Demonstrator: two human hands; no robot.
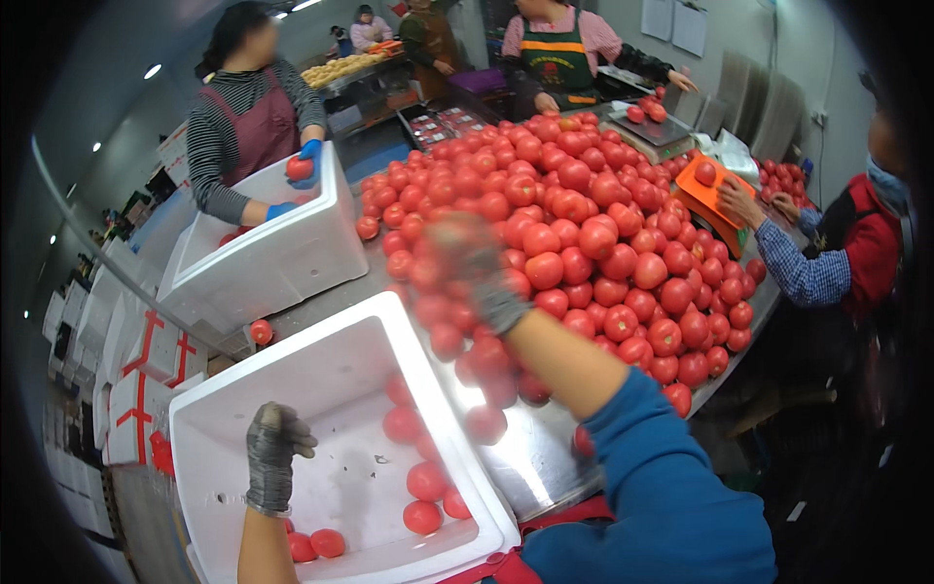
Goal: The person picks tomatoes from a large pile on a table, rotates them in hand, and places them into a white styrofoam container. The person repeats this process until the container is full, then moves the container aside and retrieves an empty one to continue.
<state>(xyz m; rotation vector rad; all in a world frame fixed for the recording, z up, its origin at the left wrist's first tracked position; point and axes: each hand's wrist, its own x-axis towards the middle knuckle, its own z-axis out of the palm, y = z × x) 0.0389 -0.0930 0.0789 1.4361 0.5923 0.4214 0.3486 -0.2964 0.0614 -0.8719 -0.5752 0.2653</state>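
Observation:
My left hand (275, 458), in a grey-coated glove, hangs over the left side of a white foam box (288, 350). Its fingers curl loosely, and nothing shows between them. Several red tomatoes (425, 482) lie along the box's right wall, with a few more near my left wrist. My right hand (467, 255), gloved alike, is stretched over the near left part of a large tomato heap (576, 219). Motion blurs it, so its grip is unclear. Blurred tomatoes (485, 423) spread over the metal table (533, 467) beside the box's right rim.
Across the table corner, a person in blue gloves (310, 157) holds a tomato over another foam box (284, 270). A loose tomato (261, 332) sits between the boxes. At right, another person's hand (737, 202) is near an orange tray (704, 191). A scale (653, 131) stands behind the heap.

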